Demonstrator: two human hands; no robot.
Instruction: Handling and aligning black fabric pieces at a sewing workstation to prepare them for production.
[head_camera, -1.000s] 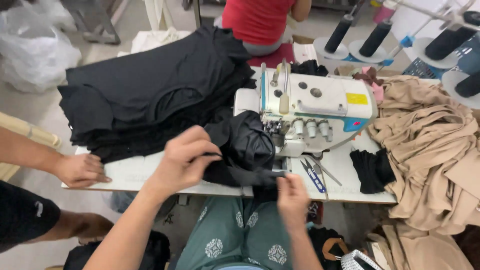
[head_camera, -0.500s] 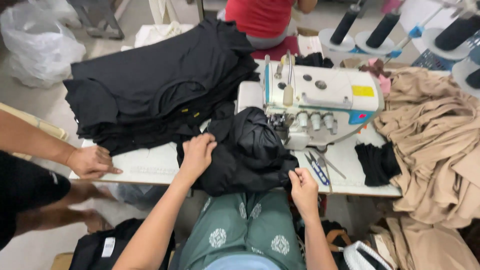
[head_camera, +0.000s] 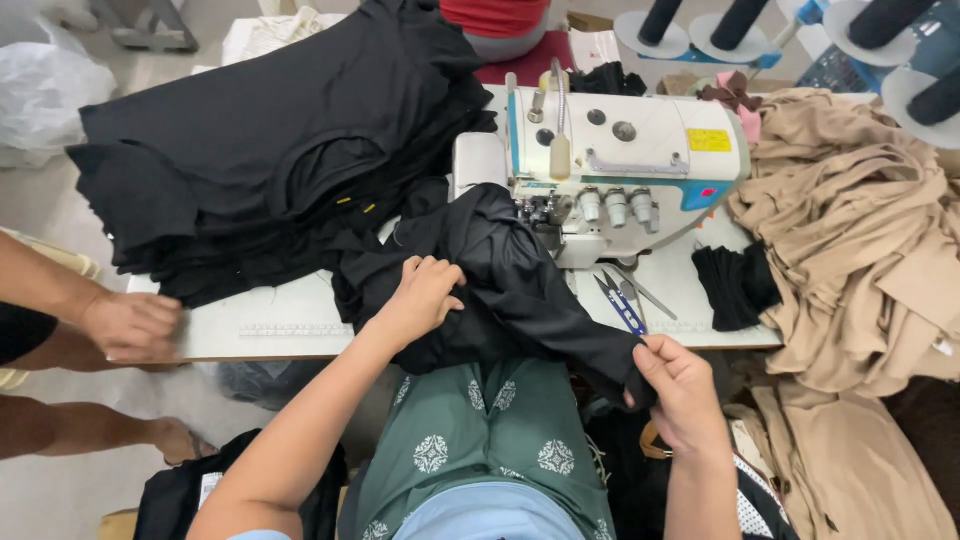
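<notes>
A black garment (head_camera: 510, 290) lies bunched on the front edge of the white table (head_camera: 280, 325), just before the needle end of a white and blue overlock sewing machine (head_camera: 620, 150), with one long end trailing off the table over the person's lap in green patterned trousers (head_camera: 470, 440). The left hand (head_camera: 420, 298) rests on top of the garment near its middle, fingers (head_camera: 440, 275) curled down and pressing into the cloth, gripping a fold of it. The right hand (head_camera: 680, 385) is lower and off the table's edge, its fingers (head_camera: 650, 365) pinched closed on the trailing end of the same garment, which stretches between the two hands. Just right of the garment, on the table, lie blue-handled scissors (head_camera: 618, 300), and beyond them a small wad of black cloth (head_camera: 735, 285). A tall stack of black garments (head_camera: 270, 150) fills the left part of the table, touching the machine's left side. To the right, a heap of tan fabric (head_camera: 860, 230) spills over the table's end. Dark thread cones (head_camera: 740, 20) stand on stands behind the machine. At the far left, another person's hand (head_camera: 130, 325) rests on the table's corner, well apart from the held garment. A white plastic bag (head_camera: 45, 95) sits on the floor at upper left.
</notes>
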